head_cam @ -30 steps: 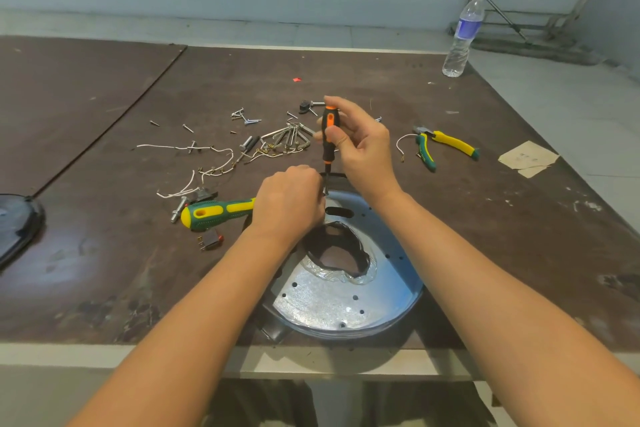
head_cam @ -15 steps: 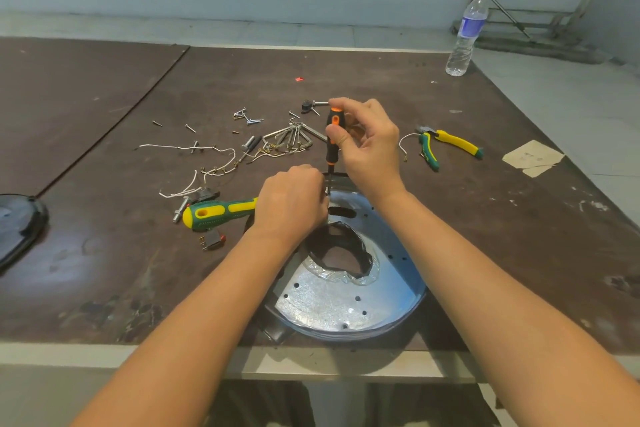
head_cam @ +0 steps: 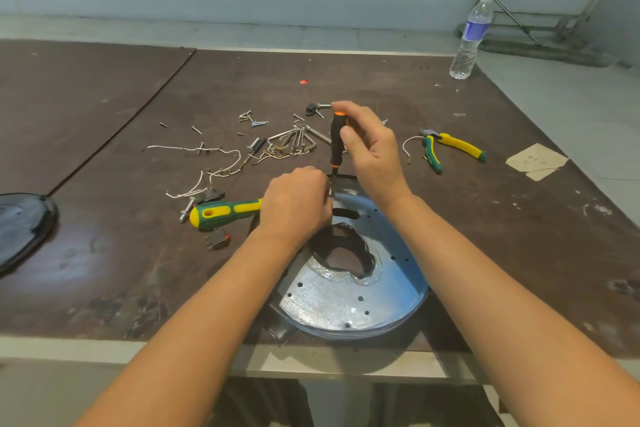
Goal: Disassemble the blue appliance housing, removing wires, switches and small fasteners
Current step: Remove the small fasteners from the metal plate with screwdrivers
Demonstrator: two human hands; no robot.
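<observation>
1. Both hands were seen at the far rim of the blue housing (head_cam: 398,253), which lay flat at the near edge of the tabletop (head_cam: 104,253).
2. A black-and-orange screwdriver (head_cam: 337,142) was pinched upright in the fingers of the right hand (head_cam: 374,152), its tip set down at that rim.
3. The left hand (head_cam: 298,208) was rested beside the tip with fingers curled under; what they held could not be told.
4. Much was judged already removed: white wires (head_cam: 194,149), loose screws (head_cam: 249,118) and 1 small switch (head_cam: 218,240) were strewn toward the tabletop's middle and left.
5. At least 1 fastener at the rim was judged left to be undone; the plate's other holes appeared empty.
</observation>
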